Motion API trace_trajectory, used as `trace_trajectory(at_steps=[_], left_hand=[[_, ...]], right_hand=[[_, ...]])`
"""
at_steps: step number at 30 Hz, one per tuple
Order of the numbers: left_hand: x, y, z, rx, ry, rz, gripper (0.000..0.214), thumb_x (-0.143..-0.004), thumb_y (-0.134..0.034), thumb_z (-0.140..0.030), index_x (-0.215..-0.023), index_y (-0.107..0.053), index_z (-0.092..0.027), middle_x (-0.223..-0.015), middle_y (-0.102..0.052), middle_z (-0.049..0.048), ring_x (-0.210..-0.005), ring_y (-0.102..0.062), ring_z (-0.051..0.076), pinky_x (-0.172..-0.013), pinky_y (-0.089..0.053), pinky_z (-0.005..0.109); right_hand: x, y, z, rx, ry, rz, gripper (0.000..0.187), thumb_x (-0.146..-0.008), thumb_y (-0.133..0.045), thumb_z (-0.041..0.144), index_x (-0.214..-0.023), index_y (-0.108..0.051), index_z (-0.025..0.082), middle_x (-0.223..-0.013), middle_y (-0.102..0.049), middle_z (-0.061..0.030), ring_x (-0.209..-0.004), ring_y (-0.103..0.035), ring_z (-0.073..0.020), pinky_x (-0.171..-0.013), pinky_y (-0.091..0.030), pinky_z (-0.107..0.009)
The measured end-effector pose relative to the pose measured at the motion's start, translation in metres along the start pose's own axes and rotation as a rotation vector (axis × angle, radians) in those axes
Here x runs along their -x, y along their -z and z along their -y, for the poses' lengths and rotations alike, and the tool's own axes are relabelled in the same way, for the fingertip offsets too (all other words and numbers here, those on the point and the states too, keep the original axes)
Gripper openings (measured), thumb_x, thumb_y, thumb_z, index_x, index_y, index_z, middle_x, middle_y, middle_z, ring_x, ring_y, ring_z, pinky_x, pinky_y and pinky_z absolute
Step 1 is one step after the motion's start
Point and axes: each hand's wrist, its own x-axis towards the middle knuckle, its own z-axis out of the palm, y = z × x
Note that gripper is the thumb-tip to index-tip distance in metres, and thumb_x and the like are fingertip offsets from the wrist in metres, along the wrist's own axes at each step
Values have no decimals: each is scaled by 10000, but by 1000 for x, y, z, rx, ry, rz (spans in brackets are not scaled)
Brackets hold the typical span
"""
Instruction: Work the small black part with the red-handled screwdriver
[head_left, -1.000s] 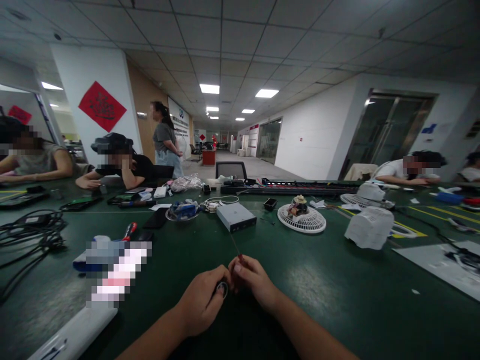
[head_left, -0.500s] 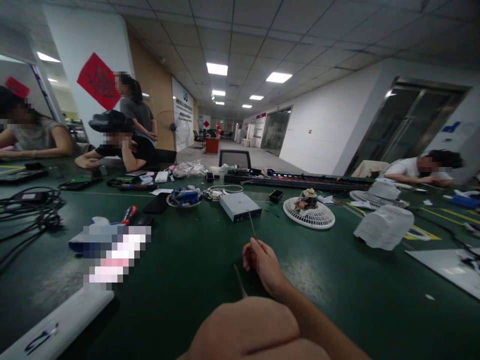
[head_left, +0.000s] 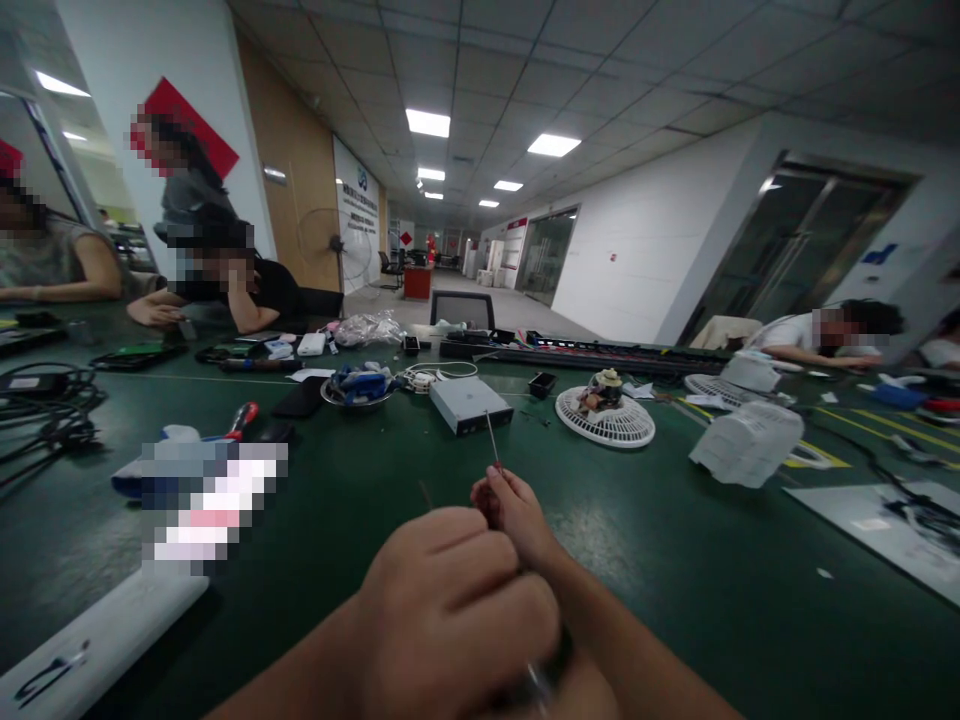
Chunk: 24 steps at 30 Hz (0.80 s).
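My right hand is closed around a thin screwdriver with a bit of red at its base. Its shaft points away from me, and in this view its tip overlaps the front edge of a silver optical drive; whether they touch I cannot tell. Nearer the camera and large, my left hand makes a fist. A thin metal tip shows beyond its knuckles and something shiny shows below, so it grips a slender tool whose kind is mostly hidden.
A white fan grille with a motor and a white plastic housing stand to the right. A metal bowl of blue items lies left of the drive. Red-handled pliers, black cables and a white case are further left. Several people sit around.
My left fist has risen into view and moved forward, and its tool tip now points up-left. The whole view has shifted slightly; the screwdriver stays in my right hand.
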Motion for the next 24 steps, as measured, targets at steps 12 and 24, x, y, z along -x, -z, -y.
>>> trace_trajectory(at_steps=[12, 24], left_hand=[[-24, -9, 73, -347, 412, 3, 111, -795, -446, -199, -721, -528, -195, -667, -564, 14, -612, -536, 178, -572, -333, 295], [-22, -1, 78, -279, 547, -77, 243, -869, -372, -194, -700, -546, -191, -650, -565, 4, -610, -543, 159, -557, -309, 257]], right_hand=[[5, -2, 3, 42, -20, 47, 446, -802, -599, 604, -786, -559, 160, -709, -610, -6, -496, -553, -103, -457, -415, -230], [7, 0, 3, 106, -14, 76, 492, -823, -547, 639, -769, -584, 151, -661, -597, -3, -499, -555, -109, -472, -423, -240]])
